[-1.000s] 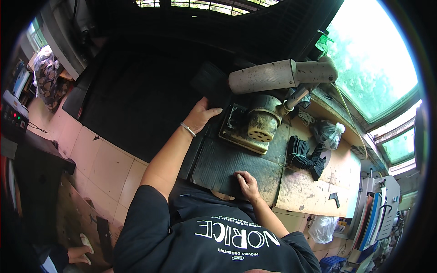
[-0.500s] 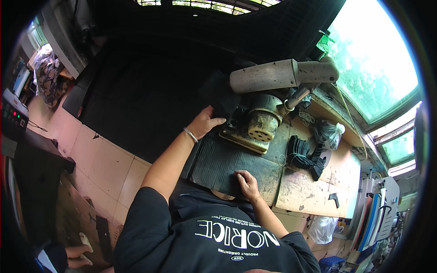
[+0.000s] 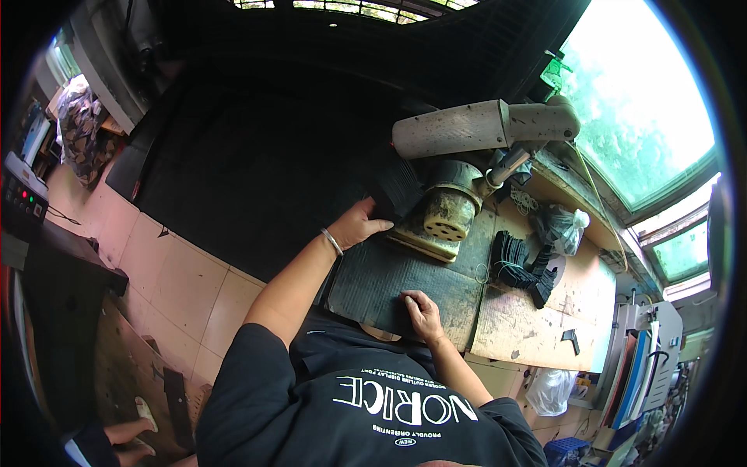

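Note:
My left hand (image 3: 359, 224) pinches the near edge of a flat black piece with fine parallel lines (image 3: 395, 185), its thumb pointing right. That piece tilts up against the working side of a worn machine with a round, yellowed housing (image 3: 450, 212), hiding part of its base plate (image 3: 436, 247). A long pale cylinder (image 3: 450, 129) on a jointed arm extends above the machine. Close to my body, my right hand (image 3: 424, 317) rests on the dark ribbed board (image 3: 373, 292), its fingers curled in with nothing visible in them.
Bundled black strips (image 3: 510, 261) lie right of the machine, near a tied plastic bag (image 3: 564, 229). A small black angled piece (image 3: 572, 341) lies on the brown board (image 3: 537, 331). Black material (image 3: 233, 171) spreads out to the left. Someone's legs (image 3: 128, 436) show at lower left.
My left hand has shifted slightly right and down. The black piece has swung right and now covers more of the machine's base. My right hand stays in place.

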The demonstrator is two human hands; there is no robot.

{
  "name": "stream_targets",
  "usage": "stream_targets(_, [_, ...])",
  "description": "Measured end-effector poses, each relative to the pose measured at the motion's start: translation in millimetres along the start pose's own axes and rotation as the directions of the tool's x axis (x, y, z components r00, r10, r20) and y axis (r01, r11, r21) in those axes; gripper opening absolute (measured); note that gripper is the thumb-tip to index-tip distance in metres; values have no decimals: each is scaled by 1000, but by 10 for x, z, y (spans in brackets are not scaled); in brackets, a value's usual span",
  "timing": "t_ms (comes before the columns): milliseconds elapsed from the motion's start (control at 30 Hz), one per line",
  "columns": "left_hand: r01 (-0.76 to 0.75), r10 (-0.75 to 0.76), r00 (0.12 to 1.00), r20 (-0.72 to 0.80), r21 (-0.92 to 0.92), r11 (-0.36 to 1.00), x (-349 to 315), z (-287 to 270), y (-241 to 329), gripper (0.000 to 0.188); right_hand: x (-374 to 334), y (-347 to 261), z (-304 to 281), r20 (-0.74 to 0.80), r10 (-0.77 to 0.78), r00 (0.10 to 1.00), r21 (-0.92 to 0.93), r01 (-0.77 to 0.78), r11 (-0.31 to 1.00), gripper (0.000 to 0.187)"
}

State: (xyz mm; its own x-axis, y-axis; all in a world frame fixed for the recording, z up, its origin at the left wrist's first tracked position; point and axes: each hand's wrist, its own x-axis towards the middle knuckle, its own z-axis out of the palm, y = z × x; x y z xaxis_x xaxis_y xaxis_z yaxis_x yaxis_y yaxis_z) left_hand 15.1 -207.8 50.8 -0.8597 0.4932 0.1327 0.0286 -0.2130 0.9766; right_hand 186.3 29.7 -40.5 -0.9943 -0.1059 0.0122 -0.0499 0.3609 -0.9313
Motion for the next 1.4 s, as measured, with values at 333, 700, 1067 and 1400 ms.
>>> stream_targets(333, [-41, 26, 997, -76, -199, 979, 104, -92, 38, 49, 19, -41, -9, -5, 6, 1000, -9, -7, 1000, 17])
stream_targets(700, [-163, 108, 975, -193, -299, 940, 192, -255, 224, 48, -3, 29, 10, -1, 1, 1000, 11, -1, 1000, 17])
stream_targets(1067, [-108, 74, 987, -143, -250, 962, 149, -182, 108, 49, 11, 35, 8, 2, -15, 1000, 4, 15, 1000, 18])
stream_targets(1400, [-17, 9, 998, -55, -157, 987, 57, -111, 27, 49, 9, -21, 4, 0, -2, 1000, 4, 2, 1000, 16])
